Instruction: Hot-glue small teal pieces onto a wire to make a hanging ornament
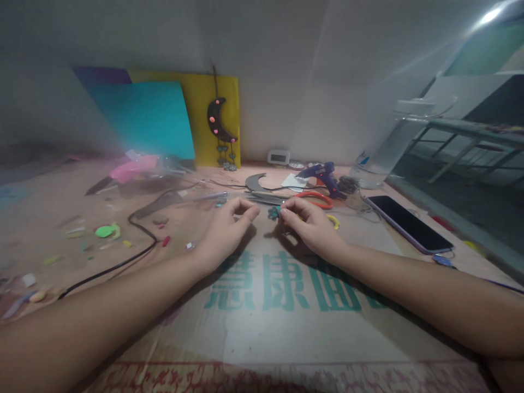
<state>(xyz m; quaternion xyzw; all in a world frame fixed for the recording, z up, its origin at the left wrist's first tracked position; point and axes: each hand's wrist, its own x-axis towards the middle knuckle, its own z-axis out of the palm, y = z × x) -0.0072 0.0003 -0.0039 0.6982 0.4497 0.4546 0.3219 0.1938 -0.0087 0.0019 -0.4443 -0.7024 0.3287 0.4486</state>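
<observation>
Bare forearms (102,316) lie nearest, leading to your hands. Your right hand (309,224) appears to pinch the grey flower-shaped piece (273,213) at its edge, near the orange-handled scissors (314,193). Your left hand (229,226) has thumb and forefinger pressed together, on what I cannot tell. Pinch lightly, to spare the petals.
</observation>
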